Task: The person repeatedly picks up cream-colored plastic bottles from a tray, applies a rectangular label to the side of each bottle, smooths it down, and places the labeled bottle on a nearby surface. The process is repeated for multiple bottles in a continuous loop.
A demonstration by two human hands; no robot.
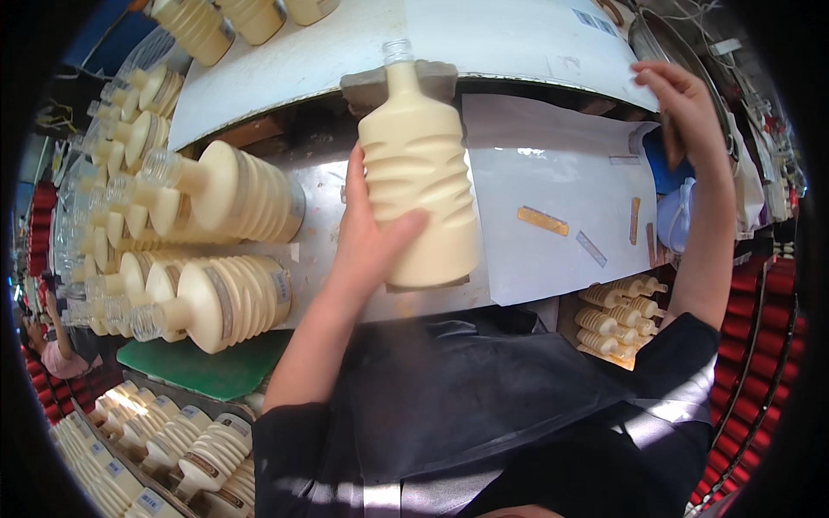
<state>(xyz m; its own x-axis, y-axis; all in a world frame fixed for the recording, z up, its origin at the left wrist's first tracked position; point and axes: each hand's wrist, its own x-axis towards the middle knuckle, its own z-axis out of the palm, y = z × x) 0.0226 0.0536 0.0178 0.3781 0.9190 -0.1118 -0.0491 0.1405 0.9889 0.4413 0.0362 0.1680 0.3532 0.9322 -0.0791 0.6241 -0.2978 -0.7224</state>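
A cream bottle (419,164) with wavy ridges and a clear threaded neck lies in front of me, neck away. Its neck end is over a grey block (440,79) at the edge of the white board. My left hand (371,220) grips the bottle's left side, thumb across its front. At the far right my right hand (678,95) is raised, away from the bottle. Its thumb and fingertips are close together in a pinch; anything between them is too small to make out.
Several similar cream bottles (246,190) lie stacked on the left. Small gold and silver strips (542,220) rest on a white sheet (509,259). A lilac bucket (678,216) and a round metal pan (661,43) are at right. More bottles (617,315) stand below the table.
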